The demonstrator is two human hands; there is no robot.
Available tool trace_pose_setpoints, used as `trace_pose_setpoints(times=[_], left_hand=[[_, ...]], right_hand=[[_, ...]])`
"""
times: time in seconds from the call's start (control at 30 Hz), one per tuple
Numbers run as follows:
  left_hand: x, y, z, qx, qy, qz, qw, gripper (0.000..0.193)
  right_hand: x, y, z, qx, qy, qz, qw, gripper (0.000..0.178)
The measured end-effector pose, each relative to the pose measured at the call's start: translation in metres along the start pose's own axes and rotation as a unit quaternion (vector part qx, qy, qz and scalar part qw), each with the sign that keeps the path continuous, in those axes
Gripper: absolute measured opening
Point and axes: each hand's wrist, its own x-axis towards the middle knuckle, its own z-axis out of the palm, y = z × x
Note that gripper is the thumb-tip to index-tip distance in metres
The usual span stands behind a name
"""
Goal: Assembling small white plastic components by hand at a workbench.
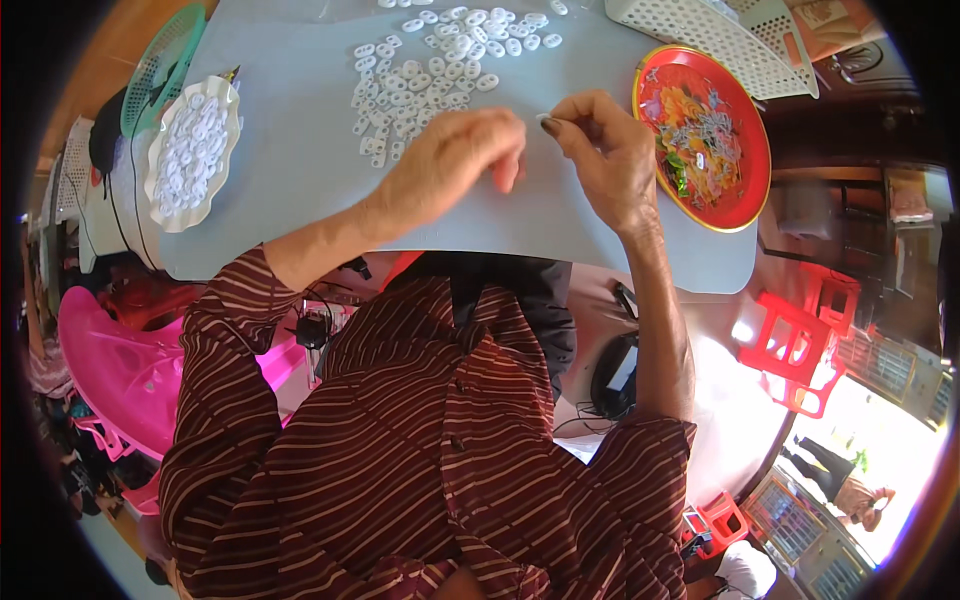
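Observation:
My right hand (612,150) is over the table just left of the red plate, thumb and forefinger pinched on a small white piece (543,117) that shows only at its edge. My left hand (455,160) hovers beside it, fingers bent downward and smeared by motion; whether it holds anything is hidden. Beyond the left hand lies a loose spread of small white oval plastic pieces with holes (420,85). To the right, a red flower-patterned plate (752,170) with a gold rim holds many small grey pieces, with one white piece among them.
A scalloped white dish (156,185) of similar white pieces stands at the table's left, by a green mesh basket (165,60). A white perforated basket (720,45) is at the far right. Pink chair (120,370) and red stools (790,340) flank the blue-grey table (300,130).

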Motion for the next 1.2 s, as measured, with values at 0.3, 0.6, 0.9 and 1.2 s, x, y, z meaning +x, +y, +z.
trace_pose_setpoints(times=[0.3, 0.6, 0.9, 1.2], left_hand=[[0.023, -0.007, -0.003, -0.322, -0.071, -0.202, 0.922, 0.023], [0.021, -0.018, 0.006, -0.243, 0.004, -0.114, 0.963, 0.017], [0.017, -0.019, 0.012, -0.029, 0.039, -0.042, 0.998, 0.019], [0.029, -0.023, 0.008, 0.008, 0.004, -0.067, 0.998, 0.018]], right_hand=[[-0.01, 0.001, -0.003, 0.136, 0.02, -0.066, 0.988, 0.01], [-0.026, 0.005, 0.004, 0.278, 0.054, 0.069, 0.957, 0.01], [-0.027, 0.005, 0.006, 0.248, 0.073, 0.104, 0.96, 0.009], [-0.003, 0.002, -0.036, -0.048, 0.119, 0.037, 0.991, 0.007]])
